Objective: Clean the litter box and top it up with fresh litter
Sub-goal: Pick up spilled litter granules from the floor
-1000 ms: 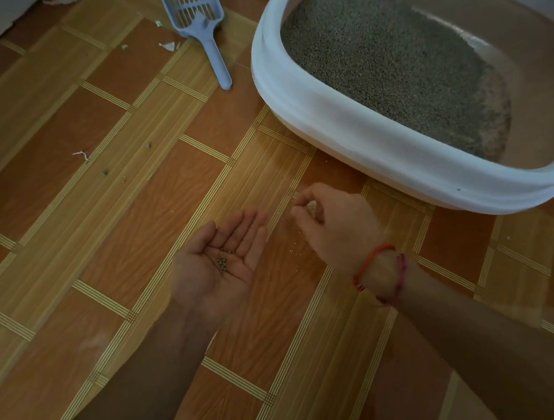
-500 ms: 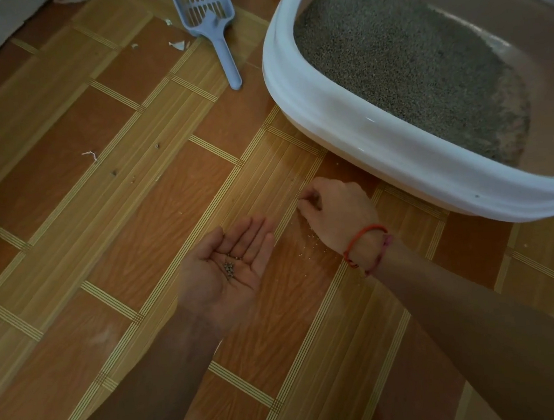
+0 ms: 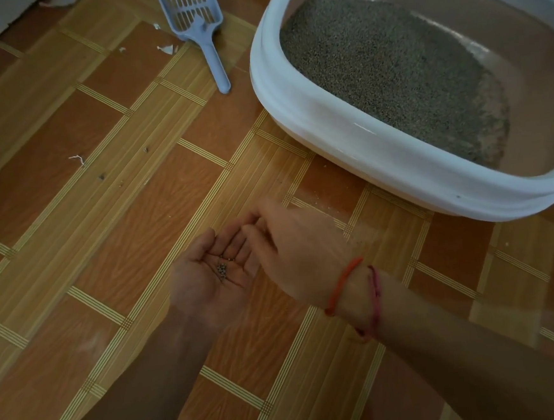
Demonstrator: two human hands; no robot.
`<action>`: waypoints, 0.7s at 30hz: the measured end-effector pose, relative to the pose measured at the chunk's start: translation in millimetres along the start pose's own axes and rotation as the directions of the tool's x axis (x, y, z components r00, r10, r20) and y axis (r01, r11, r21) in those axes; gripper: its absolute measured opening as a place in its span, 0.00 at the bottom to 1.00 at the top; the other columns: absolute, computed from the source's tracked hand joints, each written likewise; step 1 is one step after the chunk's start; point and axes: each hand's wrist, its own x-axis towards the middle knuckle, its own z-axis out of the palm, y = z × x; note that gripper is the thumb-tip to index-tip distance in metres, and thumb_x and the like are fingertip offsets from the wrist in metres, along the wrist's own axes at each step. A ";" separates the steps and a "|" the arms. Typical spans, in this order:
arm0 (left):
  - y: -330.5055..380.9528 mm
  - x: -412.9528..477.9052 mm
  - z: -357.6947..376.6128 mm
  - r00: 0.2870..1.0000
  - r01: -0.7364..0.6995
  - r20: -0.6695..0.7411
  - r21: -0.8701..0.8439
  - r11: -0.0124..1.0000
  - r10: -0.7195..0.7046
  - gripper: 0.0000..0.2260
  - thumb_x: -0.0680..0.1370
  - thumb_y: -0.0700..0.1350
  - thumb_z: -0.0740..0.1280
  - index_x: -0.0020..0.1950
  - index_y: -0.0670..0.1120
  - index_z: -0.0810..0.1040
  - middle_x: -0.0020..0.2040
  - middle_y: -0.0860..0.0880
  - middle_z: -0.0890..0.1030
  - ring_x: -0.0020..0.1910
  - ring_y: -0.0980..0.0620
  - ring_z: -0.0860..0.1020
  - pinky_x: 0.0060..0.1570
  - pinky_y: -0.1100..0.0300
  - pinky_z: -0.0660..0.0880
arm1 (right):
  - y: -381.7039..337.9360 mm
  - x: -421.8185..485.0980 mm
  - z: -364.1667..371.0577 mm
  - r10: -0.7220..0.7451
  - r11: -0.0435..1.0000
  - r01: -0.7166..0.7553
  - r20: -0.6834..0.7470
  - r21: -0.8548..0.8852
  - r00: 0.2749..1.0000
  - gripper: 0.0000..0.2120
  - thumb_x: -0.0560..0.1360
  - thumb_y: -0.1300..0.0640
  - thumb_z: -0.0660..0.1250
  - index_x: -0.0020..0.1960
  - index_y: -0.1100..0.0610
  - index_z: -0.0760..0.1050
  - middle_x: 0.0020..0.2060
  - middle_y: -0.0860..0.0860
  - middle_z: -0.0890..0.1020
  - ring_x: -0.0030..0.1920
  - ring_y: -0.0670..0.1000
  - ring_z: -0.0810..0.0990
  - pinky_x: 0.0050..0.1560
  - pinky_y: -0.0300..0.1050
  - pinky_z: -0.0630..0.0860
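At the lower centre of the frame, the left hand point(image 3: 209, 288) is lying palm up, fingers together and gently cupped, carrying a few litter grains point(image 3: 222, 269). The right hand point(image 3: 292, 251) is reaching over the left fingertips; its fingers are blurred, so their grip cannot be told. The litter box point(image 3: 363, 143) is sitting at upper right, holding grey litter point(image 3: 390, 68). The scoop point(image 3: 203, 33) is lying on the floor point(image 3: 104, 223) at upper centre.

No readable text, label, brand, number or sign shows anywhere.
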 end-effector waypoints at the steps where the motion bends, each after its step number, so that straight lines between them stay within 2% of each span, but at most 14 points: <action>1: 0.0 -0.1 -1.9 1.000 0.012 0.010 0.018 1.000 -0.012 0.27 0.85 0.48 0.51 0.43 0.36 0.85 0.43 0.42 0.86 0.44 0.47 0.86 0.48 0.55 0.83 | -6.3 -2.9 0.5 -0.038 0.999 0.038 0.015 -0.008 0.999 0.09 0.80 0.49 0.56 0.54 0.50 0.73 0.37 0.47 0.82 0.38 0.51 0.80 0.39 0.52 0.78; 3: 0.5 -1.1 -4.2 0.999 0.041 0.032 0.051 0.998 -0.042 0.26 0.85 0.49 0.51 0.45 0.36 0.85 0.42 0.42 0.85 0.44 0.48 0.85 0.47 0.56 0.83 | -16.0 -7.0 2.6 -0.099 0.995 0.101 0.053 -0.023 0.994 0.10 0.80 0.50 0.55 0.55 0.52 0.73 0.40 0.48 0.82 0.39 0.53 0.81 0.40 0.54 0.77; 5: 1.3 -1.3 -4.7 0.996 0.071 0.051 0.080 0.994 -0.075 0.26 0.85 0.50 0.50 0.52 0.35 0.84 0.49 0.40 0.85 0.50 0.46 0.84 0.51 0.54 0.82 | -18.6 -8.4 5.7 -0.128 0.991 0.131 0.084 -0.034 0.988 0.10 0.81 0.51 0.56 0.56 0.53 0.73 0.43 0.48 0.83 0.42 0.53 0.81 0.41 0.55 0.78; 7: 1.8 -2.6 -1.9 0.997 0.060 0.044 0.058 0.997 -0.062 0.25 0.85 0.49 0.50 0.54 0.35 0.83 0.52 0.39 0.84 0.51 0.45 0.85 0.52 0.52 0.82 | -14.4 -8.6 6.4 -0.132 0.991 0.134 0.060 -0.022 0.989 0.09 0.80 0.51 0.57 0.54 0.51 0.74 0.43 0.47 0.83 0.42 0.52 0.81 0.42 0.53 0.78; 10: 3.3 -5.8 2.8 0.999 -0.026 -0.024 -0.016 1.000 0.026 0.23 0.83 0.46 0.55 0.45 0.34 0.84 0.47 0.39 0.86 0.47 0.44 0.86 0.47 0.50 0.84 | 5.5 -6.7 1.4 -0.053 0.999 0.053 -0.022 -0.006 0.998 0.06 0.79 0.51 0.61 0.51 0.49 0.76 0.37 0.43 0.80 0.38 0.47 0.79 0.40 0.48 0.78; 12: 5.8 -7.2 4.6 0.996 -0.055 -0.073 -0.035 0.998 0.052 0.23 0.83 0.45 0.56 0.41 0.34 0.86 0.50 0.38 0.86 0.50 0.41 0.86 0.50 0.48 0.83 | 28.5 -3.3 -4.5 0.040 0.998 -0.042 -0.037 -0.039 0.999 0.06 0.79 0.50 0.62 0.51 0.49 0.77 0.34 0.42 0.79 0.36 0.45 0.78 0.39 0.46 0.78; 16: 7.8 -8.4 6.1 0.995 -0.049 -0.091 -0.042 0.998 0.045 0.23 0.83 0.45 0.57 0.41 0.34 0.86 0.52 0.38 0.85 0.53 0.41 0.85 0.49 0.48 0.83 | 68.4 3.4 -12.6 0.196 0.974 -0.199 -0.039 -0.108 0.980 0.06 0.79 0.50 0.62 0.51 0.47 0.78 0.29 0.40 0.75 0.31 0.40 0.74 0.36 0.41 0.77; 19: 6.3 -8.6 6.1 0.994 -0.051 -0.097 -0.033 0.998 0.048 0.23 0.83 0.45 0.57 0.42 0.34 0.85 0.51 0.38 0.86 0.53 0.41 0.85 0.48 0.48 0.83 | 78.1 4.9 -11.4 0.218 0.967 -0.219 -0.024 -0.128 0.976 0.06 0.79 0.51 0.63 0.51 0.46 0.78 0.29 0.39 0.74 0.31 0.39 0.73 0.36 0.41 0.77; 21: 6.0 -8.2 5.8 0.994 -0.051 -0.097 -0.024 0.998 0.048 0.22 0.83 0.45 0.57 0.42 0.35 0.85 0.52 0.39 0.86 0.53 0.41 0.85 0.49 0.48 0.83 | 81.4 5.6 -8.9 0.207 0.969 -0.208 -0.019 -0.137 0.978 0.06 0.79 0.51 0.64 0.52 0.46 0.79 0.28 0.39 0.73 0.30 0.38 0.73 0.33 0.37 0.73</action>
